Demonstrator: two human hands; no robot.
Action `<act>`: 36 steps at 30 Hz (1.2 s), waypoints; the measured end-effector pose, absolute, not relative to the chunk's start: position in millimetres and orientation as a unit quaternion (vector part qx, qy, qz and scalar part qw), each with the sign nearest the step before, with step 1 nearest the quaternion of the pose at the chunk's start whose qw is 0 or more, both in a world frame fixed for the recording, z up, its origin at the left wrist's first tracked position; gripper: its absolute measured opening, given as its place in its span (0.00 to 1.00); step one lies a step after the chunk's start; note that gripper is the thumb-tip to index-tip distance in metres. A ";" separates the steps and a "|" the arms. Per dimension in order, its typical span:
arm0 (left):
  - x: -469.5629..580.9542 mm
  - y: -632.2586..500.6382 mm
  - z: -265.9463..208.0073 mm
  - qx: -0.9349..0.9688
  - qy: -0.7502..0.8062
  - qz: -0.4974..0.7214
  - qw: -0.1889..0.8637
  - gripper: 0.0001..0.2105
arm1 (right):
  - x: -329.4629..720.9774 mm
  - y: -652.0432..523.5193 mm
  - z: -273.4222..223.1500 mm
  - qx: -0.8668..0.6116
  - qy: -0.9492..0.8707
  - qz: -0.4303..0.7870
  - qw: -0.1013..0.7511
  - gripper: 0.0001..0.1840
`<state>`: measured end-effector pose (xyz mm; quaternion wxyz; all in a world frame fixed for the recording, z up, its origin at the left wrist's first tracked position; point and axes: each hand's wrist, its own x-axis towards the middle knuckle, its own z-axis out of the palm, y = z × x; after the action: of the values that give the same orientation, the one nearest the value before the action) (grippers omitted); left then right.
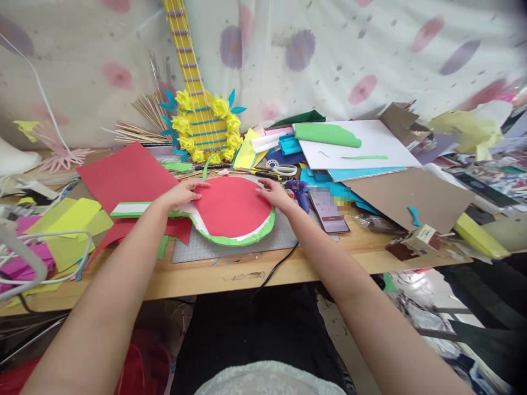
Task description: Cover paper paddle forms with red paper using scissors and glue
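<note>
A rounded red paper piece (234,206) lies on a white, guitar-shaped board with a green edge (247,240) and a long neck (132,209) pointing left. My left hand (185,194) rests at the left edge of the red piece, fingers stretched and apart. At its right edge, my right hand (273,195) touches the red paper with thumb and fingers spread. A grey cutting mat (183,253) shows beneath the board. Just behind my right hand lie a blue glue gun (300,193), scissors (286,170) and a yellow cutter (265,173).
A yellow paper guitar (208,129) with flowers leans at the back. Red sheets (129,173) lie left, near a white cable (84,258). To the right are a phone (329,211), a white board (370,148) and brown cardboard (411,195). A black cord (280,263) crosses the table's front edge.
</note>
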<state>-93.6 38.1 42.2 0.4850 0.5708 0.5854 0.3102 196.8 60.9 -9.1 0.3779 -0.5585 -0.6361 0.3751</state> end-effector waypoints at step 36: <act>-37.7 17.4 28.5 0.830 0.533 0.064 0.151 0.28 | 199.1 48.2 -42.7 -0.460 -0.494 0.553 0.489 0.26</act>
<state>-37.7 17.4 28.5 0.1514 0.8301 0.5328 0.0638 199.1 48.2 -42.7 0.4888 -0.4596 -0.4940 0.5530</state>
